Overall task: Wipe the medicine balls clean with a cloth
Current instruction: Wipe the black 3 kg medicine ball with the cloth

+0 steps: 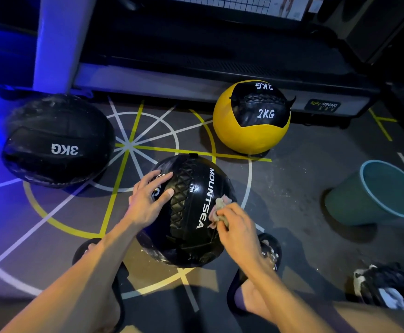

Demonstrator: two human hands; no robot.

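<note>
Dim room, blue light from the left. I'm over a dark floor mat (292,188) with white and yellow lines. The black ball (193,207) marked MOUNTSEA sits on it, between my feet. My left hand (148,200) lies flat on the ball's left side, fingers straight. My right hand (237,227) clenches a crumpled cloth (216,210) against the ball's right side. Beyond the ball to the left lies a 3KG ball (56,140), beyond-right a yellow 2KG ball (251,116), right a green bucket (374,193).
</note>
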